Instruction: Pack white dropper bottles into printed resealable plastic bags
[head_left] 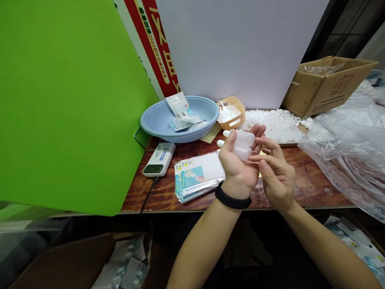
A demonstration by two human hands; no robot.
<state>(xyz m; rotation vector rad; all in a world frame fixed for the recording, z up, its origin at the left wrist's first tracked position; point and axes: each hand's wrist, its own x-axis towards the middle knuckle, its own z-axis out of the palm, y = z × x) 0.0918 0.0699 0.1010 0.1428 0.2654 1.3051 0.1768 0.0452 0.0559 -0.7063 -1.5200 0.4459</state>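
A: In the head view, what is held by the left grip?
B: Two translucent bottles with white caps are held side by side across the palm, above the desk, with the thumb bent over them.
A: And by the right grip?
B: Nothing is seen to be grasped; its fingers are parted and loosely bent, with fingertips placed at the bottle bases. Whether firm contact is made cannot be told.
A: What is seen nearby?
B: A stack of printed packets is partly hidden by the left wrist. Beyond it, more packets are held in a blue basin, beside an orange basket.
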